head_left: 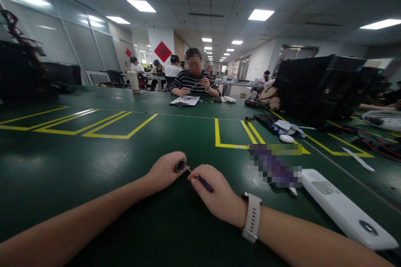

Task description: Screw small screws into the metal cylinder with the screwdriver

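Over the green table [125, 200], my left hand [164, 172] is closed around a small cylindrical part [179, 166] whose dark round end with a metallic rim faces me. The rest of that part is hidden in my palm. My right hand [213, 190] pinches a screwdriver [205, 184] with a dark handle. Its thin shaft points up and left toward the round part; whether the tip touches it I cannot tell. A watch with a pale strap [252, 219] is on my right wrist.
To the right lie a long white case [344, 206], a blurred-out purple item [275, 167], a white mouse-shaped object [286, 138] and a glove [286, 127]. Large black equipment [313, 85] stands behind them. Across the table sits a person [194, 79] near a clipboard [184, 100].
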Motion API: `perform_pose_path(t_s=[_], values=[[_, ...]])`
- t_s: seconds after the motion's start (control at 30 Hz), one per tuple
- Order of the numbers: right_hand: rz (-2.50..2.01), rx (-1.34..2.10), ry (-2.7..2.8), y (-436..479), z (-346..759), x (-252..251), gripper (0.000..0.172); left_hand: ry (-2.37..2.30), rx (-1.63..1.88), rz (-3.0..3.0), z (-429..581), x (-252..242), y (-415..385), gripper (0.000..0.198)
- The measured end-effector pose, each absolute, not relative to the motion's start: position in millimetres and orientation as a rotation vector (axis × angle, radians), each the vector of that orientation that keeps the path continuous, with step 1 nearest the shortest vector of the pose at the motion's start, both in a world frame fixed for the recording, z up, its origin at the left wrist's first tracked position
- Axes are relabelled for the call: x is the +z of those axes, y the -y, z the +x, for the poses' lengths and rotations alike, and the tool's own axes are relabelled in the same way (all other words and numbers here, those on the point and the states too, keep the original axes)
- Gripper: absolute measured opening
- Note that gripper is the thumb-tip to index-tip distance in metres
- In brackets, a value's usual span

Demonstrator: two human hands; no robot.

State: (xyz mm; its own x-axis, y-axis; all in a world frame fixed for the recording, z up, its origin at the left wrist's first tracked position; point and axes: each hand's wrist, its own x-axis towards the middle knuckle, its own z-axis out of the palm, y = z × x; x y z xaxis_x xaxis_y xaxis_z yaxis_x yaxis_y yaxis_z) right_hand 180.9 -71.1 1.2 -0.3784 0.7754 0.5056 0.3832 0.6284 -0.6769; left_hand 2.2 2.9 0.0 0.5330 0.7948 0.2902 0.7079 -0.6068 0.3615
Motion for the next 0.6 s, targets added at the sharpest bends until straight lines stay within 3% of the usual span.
perform_pose_path(t_s=[0.33,0.6], values=[[-0.881,1.12,1.752,65.5,187.8,2.8,0.018,-1.296,0.62,2.589,0.9,2.8,-0.9,0.018],[-0.925,0.777,1.866,74.0,185.2,7.9,0.015,-1.271,0.597,2.627,4.0,5.8,1.4,0.014]])
